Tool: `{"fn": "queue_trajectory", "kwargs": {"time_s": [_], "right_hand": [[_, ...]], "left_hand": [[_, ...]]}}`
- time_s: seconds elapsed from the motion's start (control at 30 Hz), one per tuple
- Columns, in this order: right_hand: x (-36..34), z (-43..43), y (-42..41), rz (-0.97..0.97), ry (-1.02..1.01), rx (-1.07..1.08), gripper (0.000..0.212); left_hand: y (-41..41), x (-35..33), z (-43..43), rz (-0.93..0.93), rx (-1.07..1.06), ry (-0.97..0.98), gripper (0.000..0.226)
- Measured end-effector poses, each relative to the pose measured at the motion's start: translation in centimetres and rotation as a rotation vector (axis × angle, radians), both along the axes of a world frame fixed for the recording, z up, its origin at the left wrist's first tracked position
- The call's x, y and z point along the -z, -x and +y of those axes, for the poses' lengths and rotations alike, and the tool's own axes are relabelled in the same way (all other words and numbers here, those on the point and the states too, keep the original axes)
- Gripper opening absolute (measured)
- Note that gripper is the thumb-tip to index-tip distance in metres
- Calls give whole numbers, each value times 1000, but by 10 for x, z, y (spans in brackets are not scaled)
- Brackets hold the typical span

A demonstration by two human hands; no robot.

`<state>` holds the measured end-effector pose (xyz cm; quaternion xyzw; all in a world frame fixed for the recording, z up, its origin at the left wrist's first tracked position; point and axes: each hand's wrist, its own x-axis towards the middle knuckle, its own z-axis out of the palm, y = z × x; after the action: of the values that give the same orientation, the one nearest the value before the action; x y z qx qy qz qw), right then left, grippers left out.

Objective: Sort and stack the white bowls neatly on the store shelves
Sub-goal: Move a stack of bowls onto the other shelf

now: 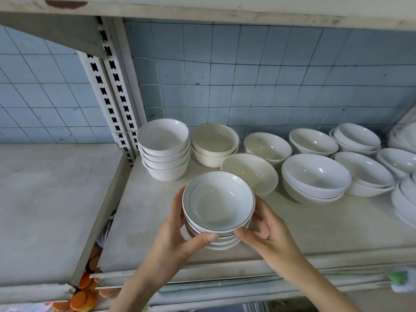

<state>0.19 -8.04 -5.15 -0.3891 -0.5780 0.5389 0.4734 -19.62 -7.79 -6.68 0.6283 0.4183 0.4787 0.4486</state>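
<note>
Blue tiled wall [270,75] backs a pale, scuffed shelf [146,221]. Landmark: the slotted upright [117,97] at the shelf's rear left.

A stack of dark-rimmed white bowls [218,206] is forward and right of the upright, near the front edge. Whether it rests on the shelf or is lifted cannot be determined.

The left hand [180,235] and right hand [267,235] curl round opposite sides of the stack, thumbs on the near side.

Assessment: glazed ceramic, probably rigid, heavy when stacked, slippery and chip-prone. Support the bottom bowl, not the rims.

A taller plain stack [164,149] stands just right of the upright.
</note>
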Motion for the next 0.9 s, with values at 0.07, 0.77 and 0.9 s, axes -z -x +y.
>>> {"fn": "queue_trajectory", "kwargs": {"time_s": [0.07,0.77,0.9], "right_hand": [[-1,0,2,-4,-1,17,72],[-2,26,58,-11,-20,-140,62],[-2,32,56,-49,-41,-163,64]], "left_hand": [[1,0,0,-21,-6,10,91],[50,0,9,-21,-163,-33,104],[49,2,7,-23,-181,-34,101]]}}
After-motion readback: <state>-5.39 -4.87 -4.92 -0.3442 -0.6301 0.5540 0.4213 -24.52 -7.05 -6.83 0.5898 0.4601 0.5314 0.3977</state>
